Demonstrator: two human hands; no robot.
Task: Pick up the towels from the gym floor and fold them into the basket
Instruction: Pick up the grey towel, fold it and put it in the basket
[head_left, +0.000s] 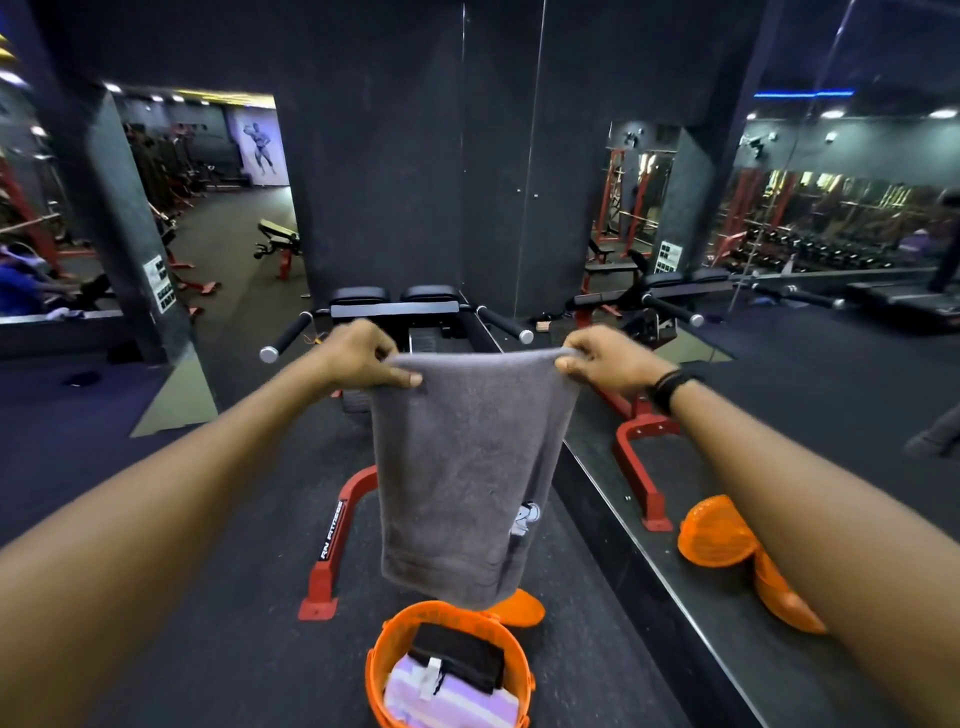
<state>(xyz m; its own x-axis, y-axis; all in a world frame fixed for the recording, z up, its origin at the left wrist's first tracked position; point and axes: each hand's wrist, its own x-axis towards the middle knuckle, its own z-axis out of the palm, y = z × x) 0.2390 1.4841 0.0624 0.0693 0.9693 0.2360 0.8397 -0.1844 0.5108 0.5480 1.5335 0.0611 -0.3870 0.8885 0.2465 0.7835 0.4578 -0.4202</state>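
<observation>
A grey towel (467, 467) hangs in the air in front of the person, held up by its top edge and stretched flat between both hands. It drops straight down, with a small white patch near its lower right side, and its bottom hem ends just above the orange basket (375, 670) on the floor.

The left hand (361, 356) pinches the towel's top left corner, thumb pressed on the front of the cloth and fingers curled behind it. The right hand (605, 358) pinches the top right corner the same way; a dark band (670, 387) sits on that wrist. Both arms reach out nearly straight.

In the basket lie 2 folded cloths: a black one (460, 657) resting on top of a pale lilac one (447, 699). An orange lid (519, 608) lies on the floor just behind the basket, partly hidden by the towel's hem.

Beyond the towel stands a red-framed gym machine (337, 530) with black pads and 2 black handles capped in silver. It stands on the dark rubber floor (208, 597). To the right a mirror (779, 415) runs along the wall and repeats the basket as an orange shape, along with the machine's red frame. Farther back, benches and racks stand in dim light, blurred.
</observation>
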